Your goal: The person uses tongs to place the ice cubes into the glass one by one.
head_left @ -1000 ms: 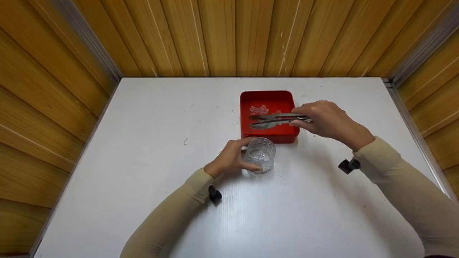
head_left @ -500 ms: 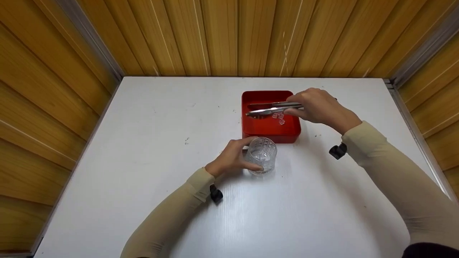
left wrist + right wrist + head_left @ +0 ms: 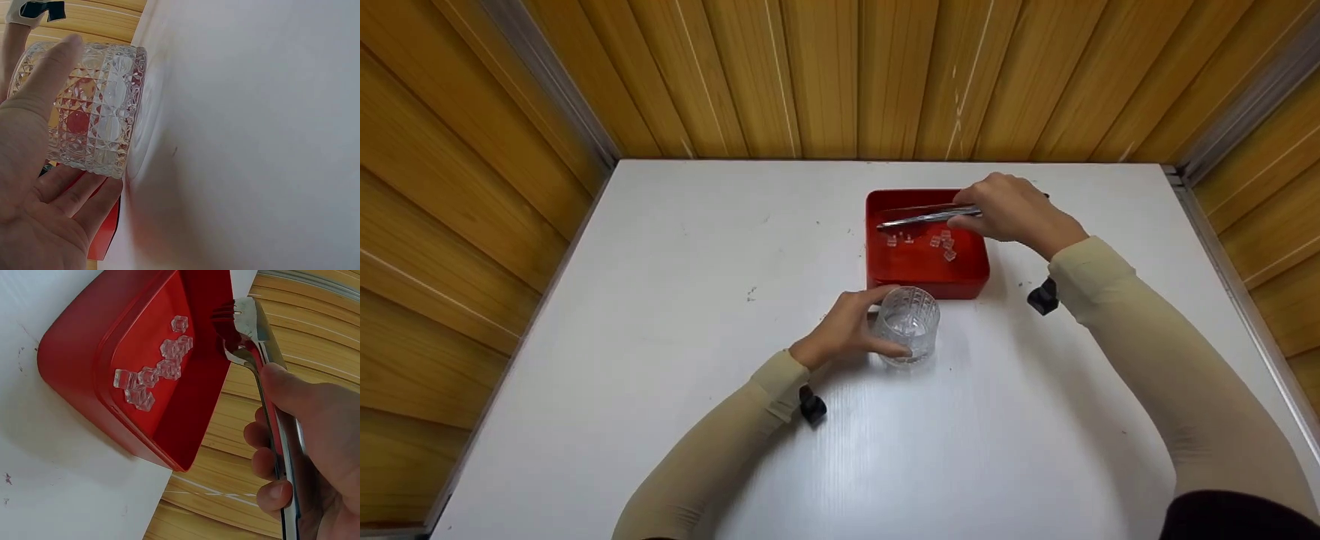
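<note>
Wood-panelled walls point(image 3: 780, 82) rise around the broad white table point(image 3: 585, 375), and on it sits the square red box point(image 3: 960, 290), exactly where it was half a second ago. Over it now, the long silver metal tongs point(image 3: 930, 217), fork-ended in the right wrist view, have shifted towards the box's far side, firmly gripped by the right hand point(image 3: 1012, 210), which has moved with them. The left hand point(image 3: 847, 330) hasn't budged, thumb and fingers holding the clear cut-glass tumbler point(image 3: 919, 326) from opposite sides; that stands upright on the table just in front of the box. And there, the small clear cubes point(image 3: 170, 368) lie on the box floor, those towards the left now uncovered by the tongs.
</note>
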A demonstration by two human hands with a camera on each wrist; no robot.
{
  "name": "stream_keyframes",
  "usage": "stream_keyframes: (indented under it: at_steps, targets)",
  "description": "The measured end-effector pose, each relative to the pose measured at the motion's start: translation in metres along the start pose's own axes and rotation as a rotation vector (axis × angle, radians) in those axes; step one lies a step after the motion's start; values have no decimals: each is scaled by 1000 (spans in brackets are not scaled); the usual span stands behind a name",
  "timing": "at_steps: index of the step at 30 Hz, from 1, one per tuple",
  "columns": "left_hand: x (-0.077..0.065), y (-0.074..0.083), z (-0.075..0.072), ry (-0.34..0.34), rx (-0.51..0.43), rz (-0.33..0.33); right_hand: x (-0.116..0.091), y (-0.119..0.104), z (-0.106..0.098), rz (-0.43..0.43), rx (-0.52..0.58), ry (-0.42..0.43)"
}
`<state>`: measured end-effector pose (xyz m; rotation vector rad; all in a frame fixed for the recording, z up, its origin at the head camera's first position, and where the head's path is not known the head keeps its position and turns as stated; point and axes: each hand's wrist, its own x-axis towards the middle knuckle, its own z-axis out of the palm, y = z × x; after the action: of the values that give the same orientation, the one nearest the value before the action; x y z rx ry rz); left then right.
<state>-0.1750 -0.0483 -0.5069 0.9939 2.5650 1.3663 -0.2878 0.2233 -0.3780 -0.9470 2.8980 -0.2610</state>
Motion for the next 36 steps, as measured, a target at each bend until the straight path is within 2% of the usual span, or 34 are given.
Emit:
stream_keyframes:
  at_steps: [17,24,36]
  targets:
    - [-1,1,1,-10,-33,-13,16,2,8,60,5,-108]
    - [-3,0,2,0,13,-13,20,2,10,44,-15,-105]
    - [-3,0,1,4,-4,-1,22,-7,12,18,-39,-80]
